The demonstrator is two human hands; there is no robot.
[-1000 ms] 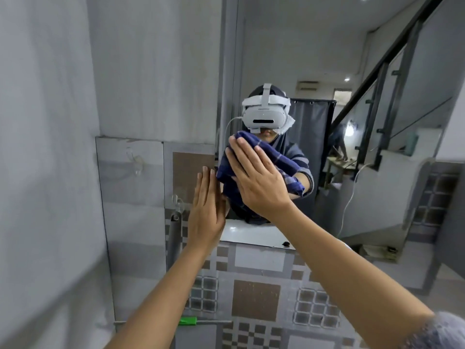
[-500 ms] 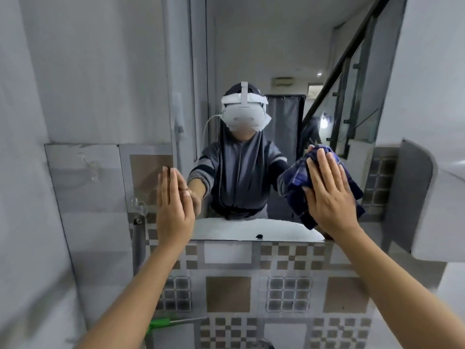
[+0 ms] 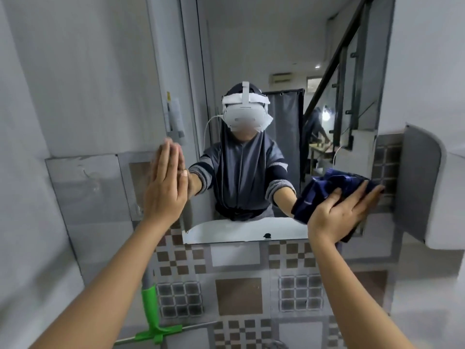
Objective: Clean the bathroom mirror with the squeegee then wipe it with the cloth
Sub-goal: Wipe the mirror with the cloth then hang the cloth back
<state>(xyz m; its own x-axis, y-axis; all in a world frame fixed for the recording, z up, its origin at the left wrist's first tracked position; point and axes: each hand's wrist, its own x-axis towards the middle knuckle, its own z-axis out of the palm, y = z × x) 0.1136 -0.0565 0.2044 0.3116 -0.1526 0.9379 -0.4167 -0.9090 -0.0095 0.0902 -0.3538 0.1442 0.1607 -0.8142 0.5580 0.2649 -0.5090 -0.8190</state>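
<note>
I see right hand (image 3: 337,217) pressing dark blue cloth (image 3: 324,190) flat on wall mirror's (image 3: 251,59) lower right; left hand (image 3: 164,187) open, flat at mirror's left edge.

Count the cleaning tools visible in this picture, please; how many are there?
2. The dark blue checked cloth is pressed against the wall mirror under the right hand. The green-handled squeegee stands low against the tiled wall. Others may be out of view.

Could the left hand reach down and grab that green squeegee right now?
Probably yes. The left hand is flat against the mirror's edge and holds nothing, and the squeegee leans on the tiled wall below that arm with nothing between them.
</note>
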